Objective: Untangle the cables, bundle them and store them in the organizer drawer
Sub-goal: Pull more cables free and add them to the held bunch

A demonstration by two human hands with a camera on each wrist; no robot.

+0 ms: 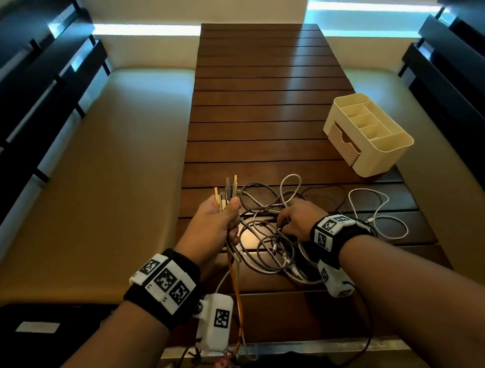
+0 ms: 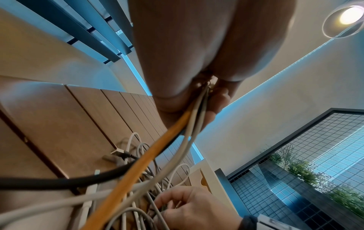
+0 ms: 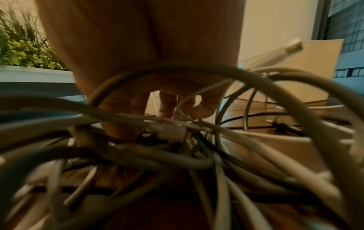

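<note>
My left hand (image 1: 224, 216) is raised over the slatted wooden table (image 1: 271, 104) and grips a bunch of cable ends (image 1: 227, 190), plugs pointing up. An orange cable (image 2: 138, 168) and pale ones hang from that fist (image 2: 206, 96) toward me. A tangle of grey, white and black cables (image 1: 269, 241) lies on the table. My right hand (image 1: 288, 218) reaches into it, fingers curled and pinching a pale cable (image 3: 182, 107). The cream organizer (image 1: 395, 142) stands at the right; its drawer (image 1: 343, 141) is closed.
A loose white cable (image 1: 387, 218) loops right of the tangle, below the organizer. Beige cushioned benches (image 1: 106, 182) flank the table, with dark slatted backs behind them. A black case (image 1: 39, 328) lies at lower left. The table's front edge is close to my body.
</note>
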